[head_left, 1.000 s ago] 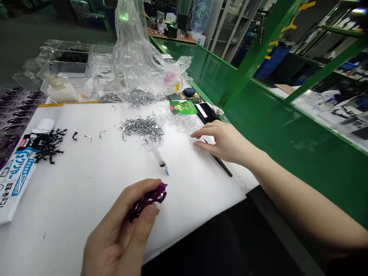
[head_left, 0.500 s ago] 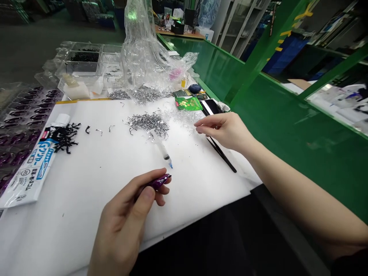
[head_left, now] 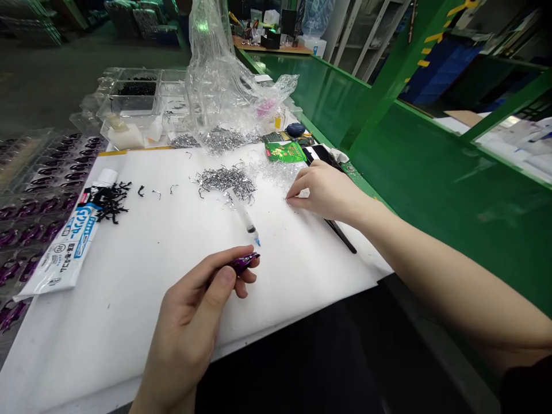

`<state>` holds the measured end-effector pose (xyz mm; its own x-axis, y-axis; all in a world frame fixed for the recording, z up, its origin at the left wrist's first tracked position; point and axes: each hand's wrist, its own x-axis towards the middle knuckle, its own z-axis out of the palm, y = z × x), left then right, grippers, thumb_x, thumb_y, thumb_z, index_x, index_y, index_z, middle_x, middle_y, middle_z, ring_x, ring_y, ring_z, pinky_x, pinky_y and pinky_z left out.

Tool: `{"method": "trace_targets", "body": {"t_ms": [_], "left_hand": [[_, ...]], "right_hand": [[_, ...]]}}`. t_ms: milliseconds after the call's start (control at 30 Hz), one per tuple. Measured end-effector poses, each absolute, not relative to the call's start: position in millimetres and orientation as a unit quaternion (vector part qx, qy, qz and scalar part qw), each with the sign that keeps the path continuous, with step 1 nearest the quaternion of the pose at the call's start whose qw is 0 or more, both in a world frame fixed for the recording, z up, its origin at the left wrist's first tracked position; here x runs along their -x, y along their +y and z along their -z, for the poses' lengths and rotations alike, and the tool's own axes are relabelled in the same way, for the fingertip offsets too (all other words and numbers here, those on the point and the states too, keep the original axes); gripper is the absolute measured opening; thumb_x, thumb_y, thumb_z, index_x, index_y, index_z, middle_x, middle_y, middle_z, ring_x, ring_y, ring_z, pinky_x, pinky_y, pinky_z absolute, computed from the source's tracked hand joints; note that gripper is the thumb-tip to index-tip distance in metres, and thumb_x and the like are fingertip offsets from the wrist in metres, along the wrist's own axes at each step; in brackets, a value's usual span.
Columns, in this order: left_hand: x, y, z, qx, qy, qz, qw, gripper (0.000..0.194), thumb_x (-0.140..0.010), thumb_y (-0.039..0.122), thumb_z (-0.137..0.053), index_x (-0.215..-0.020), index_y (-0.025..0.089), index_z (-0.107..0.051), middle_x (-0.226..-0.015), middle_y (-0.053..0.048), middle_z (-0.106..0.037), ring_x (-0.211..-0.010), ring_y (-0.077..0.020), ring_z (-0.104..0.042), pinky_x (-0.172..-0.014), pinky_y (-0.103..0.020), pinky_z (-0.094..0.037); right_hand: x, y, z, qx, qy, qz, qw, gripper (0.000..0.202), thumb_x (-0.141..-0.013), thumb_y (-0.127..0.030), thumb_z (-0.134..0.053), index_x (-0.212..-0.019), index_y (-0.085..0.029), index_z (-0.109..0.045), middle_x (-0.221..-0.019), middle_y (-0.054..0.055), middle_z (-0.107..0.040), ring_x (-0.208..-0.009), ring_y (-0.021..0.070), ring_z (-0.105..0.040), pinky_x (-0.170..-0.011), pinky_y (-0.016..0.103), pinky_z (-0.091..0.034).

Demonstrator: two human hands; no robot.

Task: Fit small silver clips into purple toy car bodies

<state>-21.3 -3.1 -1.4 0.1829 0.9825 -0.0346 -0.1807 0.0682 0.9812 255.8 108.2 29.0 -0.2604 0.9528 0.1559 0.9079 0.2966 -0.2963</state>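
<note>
Taking the whole view as a clock face, a clear plastic divided box [head_left: 135, 104] stands at 10 o'clock with small black pieces [head_left: 138, 88] heaped in a compartment, and clear moulded plastic trays [head_left: 32, 150] at 9 o'clock carry rows of shiny purple pieces [head_left: 32, 233]; nearer in from the trays, a white squeeze tube with blue lettering [head_left: 69, 247] lies on a flat white sheet [head_left: 150, 322], a tangle of black twig-like bits [head_left: 110, 202] touching it, and just left of centre a slim clear plastic syringe [head_left: 245, 220] with a blue tip points towards 5 o'clock, its back end at a loose pile of silvery curled strips [head_left: 228, 181]; at 7 o'clock the left hand [head_left: 190, 316] pinches a glossy purple curved piece [head_left: 244, 264] between thumb and forefinger, the other fingers curled behind it, the piece raised close to the syringe tip; towards 2 o'clock the right hand [head_left: 325, 194] has thumb and forefinger drawn nearly together beside a scatter of clear bits [head_left: 276, 169], and whether they grip anything tiny cannot be told; black tweezers [head_left: 344, 238] lie partly hidden beneath that hand, reaching towards 4 o'clock
</note>
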Motion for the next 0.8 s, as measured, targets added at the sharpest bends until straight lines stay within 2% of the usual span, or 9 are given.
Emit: {"method": "trace_targets", "body": {"t_ms": [100,233,333,400,467,567,667,800], "left_hand": [[22.3,-3.6,2.1,-0.485,0.411,-0.485,0.6,0.023,-0.106,0.041,-0.075,-0.119,0.029,-0.089,-0.111,-0.008,-0.085,-0.095,-0.0214,-0.073,-0.082,-0.03,-0.057],[24.3,-3.4,2.7,-0.487,0.397,-0.483,0.61,0.023,-0.109,0.039,-0.071,-0.121,0.031,-0.089,-0.113,-0.006,-0.085,-0.097,-0.0201,-0.074,-0.083,-0.028,-0.056],[24.1,-2.2,1.6,-0.48,0.38,-0.484,0.625,0.022,-0.11,0.038,-0.07,-0.121,0.033,-0.089,-0.114,-0.005,-0.085,-0.098,-0.0189,-0.073,-0.082,-0.026,-0.056],[23.6,-1.8,0.7,-0.477,0.373,-0.487,0.63,0.022,-0.11,0.037,-0.07,-0.12,0.034,-0.089,-0.113,-0.004,-0.085,-0.097,-0.0182,-0.073,-0.08,-0.025,-0.055],[23.4,-2.0,0.2,-0.478,0.371,-0.486,0.63,0.022,-0.11,0.036,-0.069,-0.12,0.034,-0.089,-0.113,-0.004,-0.085,-0.097,-0.0182,-0.073,-0.079,-0.025,-0.055],[23.9,-3.0,0.0,-0.484,0.373,-0.482,0.628,0.023,-0.111,0.037,-0.068,-0.122,0.033,-0.088,-0.115,-0.005,-0.085,-0.097,-0.0191,-0.073,-0.082,-0.027,-0.056],[24.4,-3.9,-0.7,-0.488,0.376,-0.476,0.628,0.024,-0.111,0.038,-0.067,-0.124,0.034,-0.087,-0.115,-0.005,-0.085,-0.096,-0.0191,-0.073,-0.085,-0.028,-0.056],[23.7,-4.3,-3.0,-0.487,0.376,-0.479,0.626,0.023,-0.111,0.039,-0.068,-0.121,0.035,-0.089,-0.115,-0.003,-0.083,-0.094,-0.018,-0.071,-0.084,-0.026,-0.056]], "right_hand": [[-250.7,109.9,-32.9,0.591,-0.786,-0.083,0.162,0.018,-0.079,-0.004,-0.079,-0.078,-0.02,-0.087,-0.09,0.009,-0.083,-0.096,0.0337,-0.065,-0.082,0.045,-0.05],[-245.3,103.6,-42.9,0.603,-0.758,-0.099,0.231,0.013,-0.086,-0.011,-0.075,-0.085,-0.019,-0.085,-0.092,0.006,-0.083,-0.09,0.0265,-0.073,-0.084,0.041,-0.054],[-243.7,92.8,-48.6,0.596,-0.729,-0.145,0.304,0.009,-0.085,-0.013,-0.074,-0.085,-0.018,-0.082,-0.089,0.005,-0.082,-0.084,0.022,-0.075,-0.076,0.035,-0.056],[-242.4,83.6,-49.5,0.584,-0.704,-0.22,0.34,0.003,-0.084,-0.019,-0.078,-0.083,-0.018,-0.08,-0.083,0.005,-0.081,-0.076,0.0199,-0.075,-0.067,0.032,-0.056],[-239.2,73.1,-48.3,0.565,-0.663,-0.316,0.375,0.015,-0.082,-0.029,-0.088,-0.09,-0.018,-0.082,-0.08,0.005,-0.081,-0.072,0.02,-0.076,-0.059,0.029,-0.055],[-229.6,55.7,-45.1,0.505,-0.596,-0.441,0.442,0.033,-0.072,-0.036,-0.101,-0.094,-0.02,-0.082,-0.085,0.005,-0.084,-0.08,0.022,-0.08,-0.065,0.029,-0.062],[-216.8,38.1,-43.4,0.463,-0.577,-0.475,0.476,0.025,-0.068,-0.028,-0.105,-0.082,-0.023,-0.085,-0.086,0.002,-0.084,-0.079,0.0194,-0.08,-0.067,0.028,-0.064],[-204.3,19.8,-42.4,0.45,-0.596,-0.461,0.479,0.019,-0.077,-0.016,-0.099,-0.085,-0.03,-0.089,-0.089,-0.001,-0.086,-0.073,0.0136,-0.076,-0.057,0.021,-0.056]]}}
